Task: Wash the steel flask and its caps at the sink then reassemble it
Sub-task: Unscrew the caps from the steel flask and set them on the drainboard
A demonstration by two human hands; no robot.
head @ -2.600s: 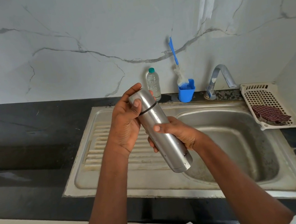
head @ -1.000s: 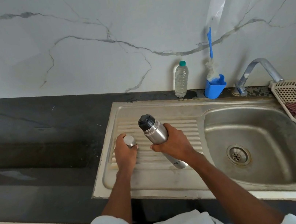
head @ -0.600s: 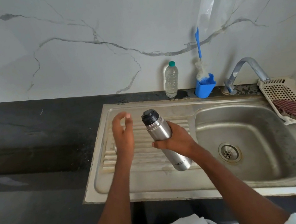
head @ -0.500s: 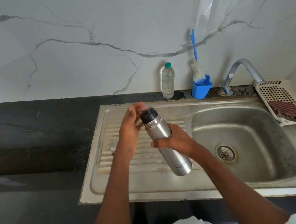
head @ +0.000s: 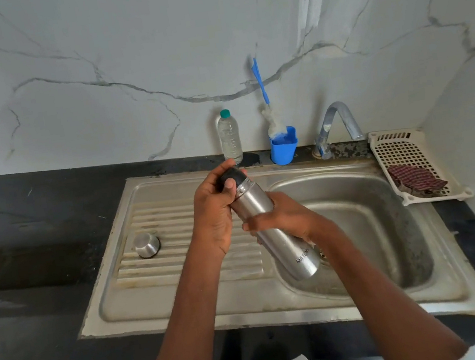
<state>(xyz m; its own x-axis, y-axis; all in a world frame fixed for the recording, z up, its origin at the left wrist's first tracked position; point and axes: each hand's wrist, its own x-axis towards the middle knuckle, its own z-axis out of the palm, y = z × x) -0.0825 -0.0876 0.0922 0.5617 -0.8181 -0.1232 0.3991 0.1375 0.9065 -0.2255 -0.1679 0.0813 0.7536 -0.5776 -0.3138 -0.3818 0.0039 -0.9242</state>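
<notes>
Head view: left hand (head: 215,214) grip curled round black inner cap (head: 231,177) atop tilted flask (head: 271,227); right hand (head: 285,219) grip wraps flask body. Steel outer cap (head: 146,245) on sink (head: 185,292) drainboard.

The steel flask (head: 271,227) is tilted, its base low over the sink basin (head: 369,221) and its black inner cap (head: 231,177) still on top. The steel outer cap (head: 146,245) sits mouth-down on the ribbed drainboard (head: 174,220), well apart from the flask.
</notes>
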